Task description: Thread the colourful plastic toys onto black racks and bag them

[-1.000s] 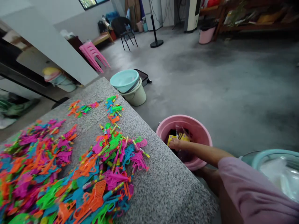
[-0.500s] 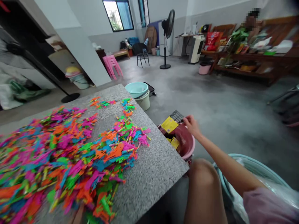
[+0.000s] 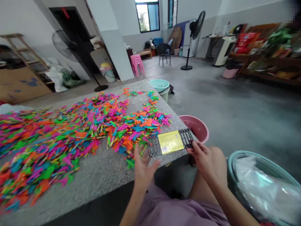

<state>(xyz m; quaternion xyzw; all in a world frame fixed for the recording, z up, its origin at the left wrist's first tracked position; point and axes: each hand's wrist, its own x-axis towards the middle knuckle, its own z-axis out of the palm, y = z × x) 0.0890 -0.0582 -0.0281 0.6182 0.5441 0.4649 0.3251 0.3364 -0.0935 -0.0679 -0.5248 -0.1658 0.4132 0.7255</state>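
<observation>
My right hand (image 3: 200, 154) pinches the right end of a flat black lattice strip (image 3: 186, 138). A bright yellow card (image 3: 171, 142) covers the strip's middle. The strip hangs over the front corner of the speckled grey table (image 3: 105, 166). Near its left end is my left hand (image 3: 144, 169), fingers spread and slightly blurred; I see no grip on the strip. Beyond the left hand lies a broad heap of small bright plastic pieces (image 3: 91, 122) in pink, orange, green and blue, some of them pistol-shaped.
A pink basin (image 3: 205, 128) stands just past the table's right edge. To my right is a pale green tub (image 3: 231, 160) with clear plastic bags (image 3: 265, 185). Stacked basins (image 3: 160, 84) stand at the table's far corner. Standing fans (image 3: 188, 47) and pink stools (image 3: 137, 62) are further back.
My right hand has brought the strip with the yellow card from above the pink basin to the table corner. My left hand has come up beside it. The view has swung left.
</observation>
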